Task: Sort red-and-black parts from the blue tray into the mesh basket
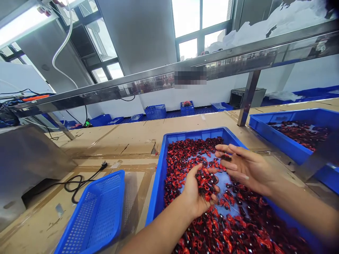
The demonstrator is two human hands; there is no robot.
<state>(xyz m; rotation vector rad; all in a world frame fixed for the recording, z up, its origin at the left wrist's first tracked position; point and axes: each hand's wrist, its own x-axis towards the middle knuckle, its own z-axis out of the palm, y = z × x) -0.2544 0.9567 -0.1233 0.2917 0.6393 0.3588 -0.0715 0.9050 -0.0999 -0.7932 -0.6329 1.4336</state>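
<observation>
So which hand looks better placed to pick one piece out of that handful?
Probably the right hand: it hovers open beside the left hand, which is cupped full of red and black pieces over the blue tray.

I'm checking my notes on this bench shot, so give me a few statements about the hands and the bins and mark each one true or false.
1. The left hand holds a clump of red and black parts. True.
2. Both hands are over the perforated blue basket. False: they are over the big blue tray full of red and black parts; nothing shows inside the basket.
3. The right hand is clenched in a fist. False: its fingers are spread, with one dark part at the fingertips.
4. A second blue tray with similar parts stands at the right. True.
5. A black power cord lies on the cardboard left of the basket. True.
</observation>
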